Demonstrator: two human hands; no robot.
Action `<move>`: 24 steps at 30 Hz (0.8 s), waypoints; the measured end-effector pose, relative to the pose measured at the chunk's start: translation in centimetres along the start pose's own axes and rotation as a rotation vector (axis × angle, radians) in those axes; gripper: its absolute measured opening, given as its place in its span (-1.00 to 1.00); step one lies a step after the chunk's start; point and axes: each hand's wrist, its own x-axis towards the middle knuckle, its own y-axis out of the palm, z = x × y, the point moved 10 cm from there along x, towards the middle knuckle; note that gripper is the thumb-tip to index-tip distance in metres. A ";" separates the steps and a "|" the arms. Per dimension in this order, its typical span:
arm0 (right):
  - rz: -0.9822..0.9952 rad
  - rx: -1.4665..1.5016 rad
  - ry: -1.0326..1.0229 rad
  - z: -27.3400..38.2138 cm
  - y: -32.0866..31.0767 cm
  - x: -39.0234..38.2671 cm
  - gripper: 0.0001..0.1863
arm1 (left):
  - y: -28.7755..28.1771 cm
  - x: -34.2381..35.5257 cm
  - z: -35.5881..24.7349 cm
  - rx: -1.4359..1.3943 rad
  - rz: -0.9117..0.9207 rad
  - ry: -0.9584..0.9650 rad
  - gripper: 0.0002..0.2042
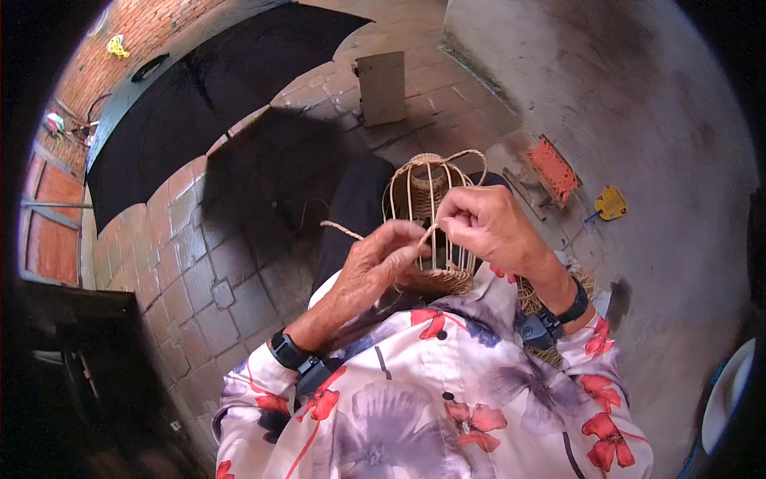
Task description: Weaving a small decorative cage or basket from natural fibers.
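Note:
On my lap rests a lantern-shaped wicker frame (420, 187) with thin upright ribs, a woven top and a woven lower band (443, 282). In front of it my two hands hold a twisted straw cord (428, 235). My left hand (381, 254) pinches the cord between thumb and fingers, and a loose end (341, 229) sticks out past it to the left. Close by on the right, my right hand (487, 223) grips the cord with curled fingers near the ribs. Another length of cord (471, 153) loops over the frame's top right.
A black open umbrella (231, 88) stands at the far left. Beyond my knees is a small upright board (382, 88). To the right lie a red object (553, 171) and a yellow fly swatter (611, 203). Straw cord (531, 297) is bundled beside my right forearm.

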 end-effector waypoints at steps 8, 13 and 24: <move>0.010 -0.042 -0.210 -2.2 3.8 -0.6 -0.91 | -1.2 -0.9 1.0 0.178 -0.120 -0.118 -0.86; -0.138 0.023 0.040 -4.4 0.9 -0.8 -0.92 | -0.2 -0.1 0.1 0.396 -0.091 -0.022 -0.87; 0.044 -0.219 0.022 -4.1 3.9 -2.4 -0.86 | -0.5 0.4 1.9 0.248 -0.079 -0.145 -0.83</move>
